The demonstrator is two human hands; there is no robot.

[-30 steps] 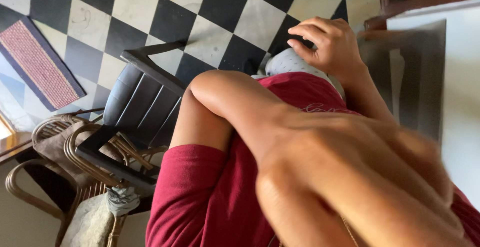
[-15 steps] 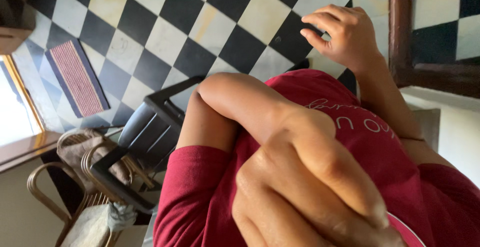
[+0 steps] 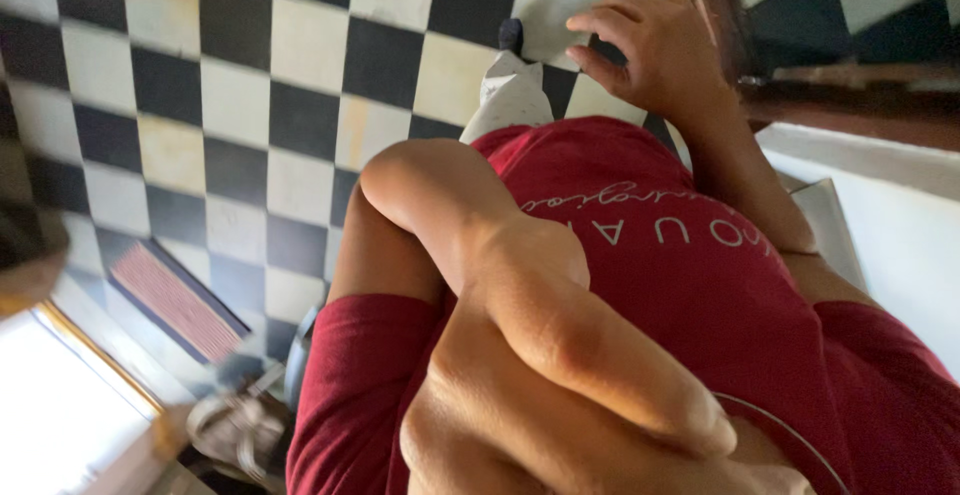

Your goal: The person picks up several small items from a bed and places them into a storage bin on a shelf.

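From my seat, the view looks straight down the person's front. The left arm is bent sharply at the elbow, and the left hand [image 3: 560, 395] comes up very close to the lens. It fills the lower middle of the view, over the red shirt [image 3: 680, 285]. Its fingers [image 3: 610, 355] lie curled together. I cannot tell whether they close on anything, because their tips run out of view. A thin cord [image 3: 790, 433] curves across the shirt just beside that hand.

The right hand [image 3: 655, 50] is stretched out low, well apart from the left. It is loosely open, the fingers [image 3: 600, 23] bent and spread, and it holds nothing. It hangs just beside a dark wooden frame [image 3: 712, 5], the nearest thing to it, though I cannot tell whether they touch.

Below are a black-and-white checked floor [image 3: 240, 105], a grey trouser leg [image 3: 510, 100] ending in a dark shoe [image 3: 511, 33], and a striped mat [image 3: 175, 300] off to the left.

In my judgement, the work so close to the lens calls for slow, small moves. The right hand resting on the frame would keep the body steady.
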